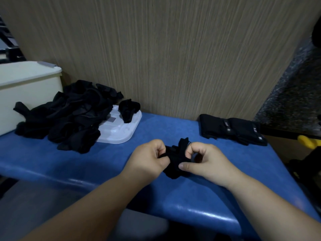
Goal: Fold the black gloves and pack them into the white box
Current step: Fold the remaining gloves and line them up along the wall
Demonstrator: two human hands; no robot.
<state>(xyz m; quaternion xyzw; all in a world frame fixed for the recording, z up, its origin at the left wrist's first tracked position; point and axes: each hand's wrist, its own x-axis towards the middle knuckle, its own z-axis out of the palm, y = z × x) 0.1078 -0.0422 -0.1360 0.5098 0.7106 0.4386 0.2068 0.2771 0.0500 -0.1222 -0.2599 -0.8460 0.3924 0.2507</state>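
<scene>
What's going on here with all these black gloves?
A person is folding one black glove, gripping it with the left hand and right hand over the blue table. A loose pile of gloves sits at the left, partly on a white lid beside the white box. Folded gloves lie at the right.

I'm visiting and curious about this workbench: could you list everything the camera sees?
white plastic box: one, far left.
flat white plastic lid: one, under the pile's edge.
pile of loose black fabric gloves: count unclear, left, partly on the lid.
bunched black glove: one, on the lid's far end.
folded black gloves: small stack, right, near the wall.
blue table: one, beneath the gloves.
yellow object: one, right edge, unidentifiable.
held black glove: one, between both hands.
left hand: one, gripping the held glove.
right hand: one, pinching it.
</scene>
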